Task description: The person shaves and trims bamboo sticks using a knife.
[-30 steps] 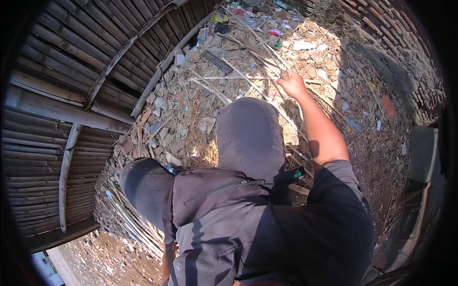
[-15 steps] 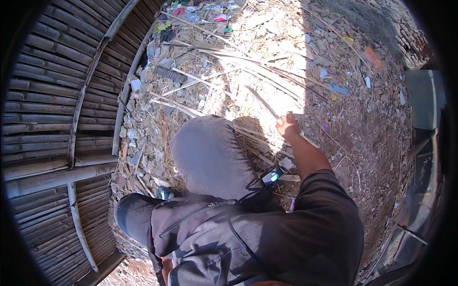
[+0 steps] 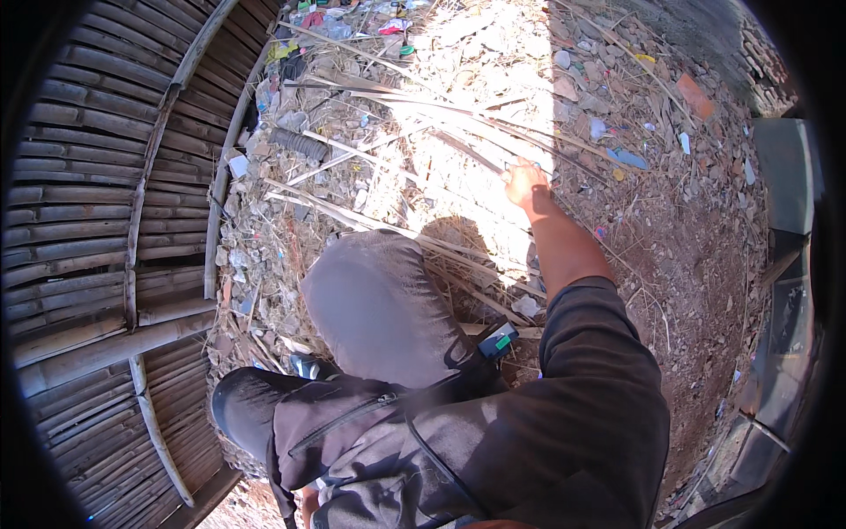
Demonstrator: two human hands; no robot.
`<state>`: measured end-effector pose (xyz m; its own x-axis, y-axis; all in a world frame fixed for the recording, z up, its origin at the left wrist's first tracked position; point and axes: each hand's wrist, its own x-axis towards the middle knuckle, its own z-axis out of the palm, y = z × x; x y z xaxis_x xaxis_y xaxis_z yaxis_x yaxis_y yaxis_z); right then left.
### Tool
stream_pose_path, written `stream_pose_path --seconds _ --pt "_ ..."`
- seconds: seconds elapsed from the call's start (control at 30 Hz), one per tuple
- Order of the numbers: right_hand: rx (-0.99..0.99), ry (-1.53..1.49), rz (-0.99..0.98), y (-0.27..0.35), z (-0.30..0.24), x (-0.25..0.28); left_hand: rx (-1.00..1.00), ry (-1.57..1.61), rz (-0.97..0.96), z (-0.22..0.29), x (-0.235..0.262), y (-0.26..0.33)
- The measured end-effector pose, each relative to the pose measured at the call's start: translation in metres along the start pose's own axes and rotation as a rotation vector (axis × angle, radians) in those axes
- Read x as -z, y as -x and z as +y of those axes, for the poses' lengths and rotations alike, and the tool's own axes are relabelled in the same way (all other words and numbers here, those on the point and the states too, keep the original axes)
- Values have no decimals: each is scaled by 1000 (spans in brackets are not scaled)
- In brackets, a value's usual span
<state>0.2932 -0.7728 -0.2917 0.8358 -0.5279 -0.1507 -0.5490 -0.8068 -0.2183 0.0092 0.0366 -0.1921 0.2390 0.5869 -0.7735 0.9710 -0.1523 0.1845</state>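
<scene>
1. Reaching out with my right hand [image 3: 526, 183], I am closing my fingers around the near end of a long pale bamboo strip [image 3: 467, 152] that is lying on the littered ground [image 3: 670, 264], near the middle of the sunlit patch.
2. Looking for my left hand, I am not finding it: it is hidden below my dark jacket [image 3: 493, 441], so I cannot tell whether it is holding anything.
3. Going from the left, I am seeing the bamboo wall [image 3: 97, 203] curving along the ground's left edge, then my bent knee in grey trousers [image 3: 379, 304], then more loose strips [image 3: 352, 216] lying crossed over the rubble toward the far edge.
4. Judging the work, I am only at the picking-up: one strip is in my grasp but is not yet lifted clear, and many others are lying ungathered around it.
5. Scraps of plastic litter [image 3: 630, 159] are lying near the right edge.
</scene>
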Motion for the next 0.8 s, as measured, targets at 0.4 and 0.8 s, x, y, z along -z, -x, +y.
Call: stream_pose_path --seconds 0.4,0.8 --pt "-98 -189 -215 35 7 -23 2 80 44 -10 12 14" --pt "164 -359 -55 98 -4 115 -316 410 138 35 44 4"
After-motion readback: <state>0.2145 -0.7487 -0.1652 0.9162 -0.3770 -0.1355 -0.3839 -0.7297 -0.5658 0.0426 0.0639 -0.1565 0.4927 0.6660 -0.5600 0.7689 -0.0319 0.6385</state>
